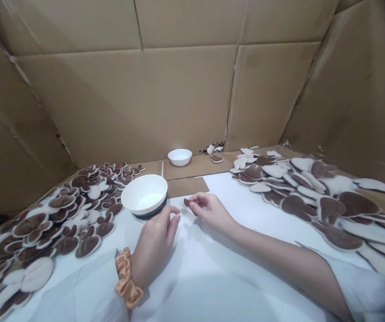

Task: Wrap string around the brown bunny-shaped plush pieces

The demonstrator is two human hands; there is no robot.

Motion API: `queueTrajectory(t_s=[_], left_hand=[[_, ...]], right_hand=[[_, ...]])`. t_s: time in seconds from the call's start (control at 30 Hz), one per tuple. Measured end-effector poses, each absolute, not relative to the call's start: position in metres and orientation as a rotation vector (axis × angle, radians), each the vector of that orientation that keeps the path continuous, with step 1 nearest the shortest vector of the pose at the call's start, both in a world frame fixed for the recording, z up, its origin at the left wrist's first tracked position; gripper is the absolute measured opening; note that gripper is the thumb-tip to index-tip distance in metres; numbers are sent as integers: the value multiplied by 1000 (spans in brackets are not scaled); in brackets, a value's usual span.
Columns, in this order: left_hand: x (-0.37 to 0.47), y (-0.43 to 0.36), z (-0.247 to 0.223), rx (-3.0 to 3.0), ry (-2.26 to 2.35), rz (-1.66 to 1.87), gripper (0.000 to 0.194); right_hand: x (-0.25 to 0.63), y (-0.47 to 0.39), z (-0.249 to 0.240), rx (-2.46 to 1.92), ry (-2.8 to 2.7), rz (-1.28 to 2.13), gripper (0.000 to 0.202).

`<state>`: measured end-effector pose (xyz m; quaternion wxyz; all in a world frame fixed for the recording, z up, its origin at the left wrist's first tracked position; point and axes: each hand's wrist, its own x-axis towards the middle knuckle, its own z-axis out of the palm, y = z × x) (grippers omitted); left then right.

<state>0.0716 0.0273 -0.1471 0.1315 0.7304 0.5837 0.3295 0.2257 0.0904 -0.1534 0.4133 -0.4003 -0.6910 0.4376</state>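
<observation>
Right hand (209, 210) pinches small brown felt piece (186, 202); left hand (155, 243) empty, loosely curled beside white round bowl (144, 193); next needs careful placement

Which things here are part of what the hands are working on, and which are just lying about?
In use: small brown piece in right hand; left hand; near bowl.
Lying about: far bowl; left pile; right pile; cardboard walls.
</observation>
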Motion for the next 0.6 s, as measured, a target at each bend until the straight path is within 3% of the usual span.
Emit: queueTrajectory(t_s=[0.13,0.33,0.47,0.6], left_hand=[[74,35,-145,1689,1494,968,27],[72,44,-148,1132,1115,1004,33],[72,43,-151,1089,1051,910,26],[74,41,-150,1214,1279,975,29]], right_hand=[[223,92,-151,-950,-1610,1285,14],[221,86,-148,-916,-1627,1274,13],[221,82,-148,-907,-1708,1163,13],[222,79,-150,-965,-1767,995,13]])
